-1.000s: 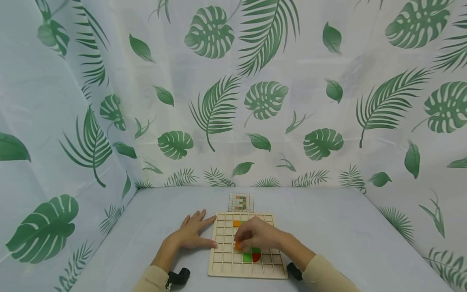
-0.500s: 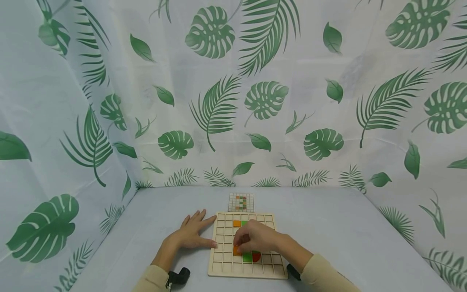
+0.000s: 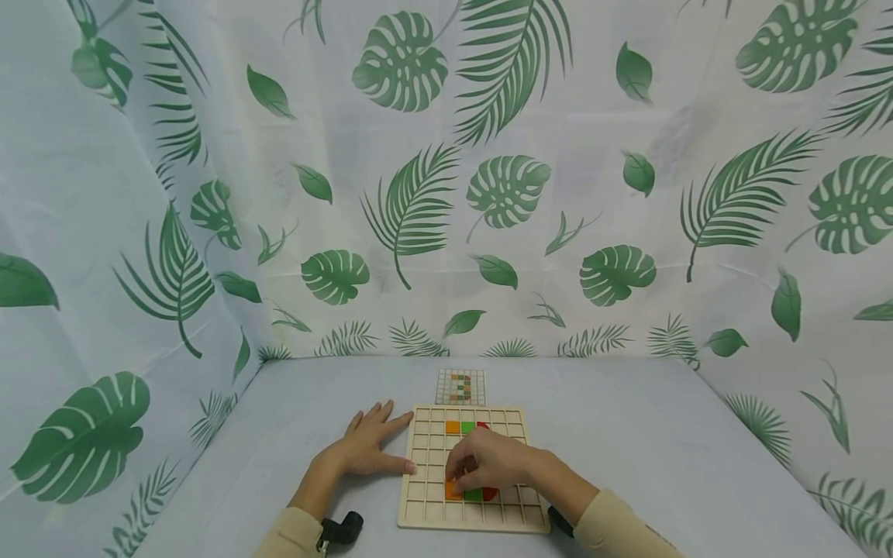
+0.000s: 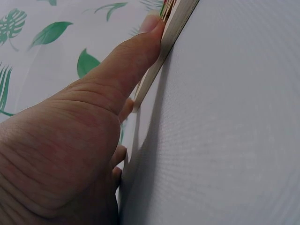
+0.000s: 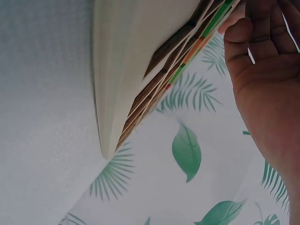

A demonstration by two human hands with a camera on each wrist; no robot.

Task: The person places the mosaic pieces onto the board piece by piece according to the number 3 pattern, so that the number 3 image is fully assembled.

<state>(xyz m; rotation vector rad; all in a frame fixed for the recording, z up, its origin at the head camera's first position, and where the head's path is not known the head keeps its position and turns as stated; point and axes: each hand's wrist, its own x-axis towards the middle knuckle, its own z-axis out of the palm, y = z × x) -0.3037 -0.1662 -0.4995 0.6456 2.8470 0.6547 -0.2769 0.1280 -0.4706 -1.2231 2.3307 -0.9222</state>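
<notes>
A wooden grid board [image 3: 432,514] lies flat on the table. My left hand [image 3: 366,447] rests at its left edge with fingers spread, thumb and index finger touching the rim; the left wrist view shows the thumb [image 4: 136,51] over the side. Above the lower part of the board is my right hand [image 3: 491,457], its fingertips and thumb pinching an orange square tile [image 3: 453,491] at a grid cell. Right of that tile sit a green tile [image 3: 473,495] and a red tile [image 3: 490,494], partly hidden by the hand. In the right wrist view the right hand [image 5: 267,61] has bent fingers.
Along the board's upper rows are an orange tile [image 3: 453,427], a green tile [image 3: 468,427] and a red tile [image 3: 483,425]. Behind the board lies a small pattern card [image 3: 443,387] with a coloured grid. A leaf-print curtain [image 3: 530,310] encloses the table.
My right hand has moved toward the front of the board, bringing the orange tile down to the row of the lower green and red tiles. My left hand has stayed still.
</notes>
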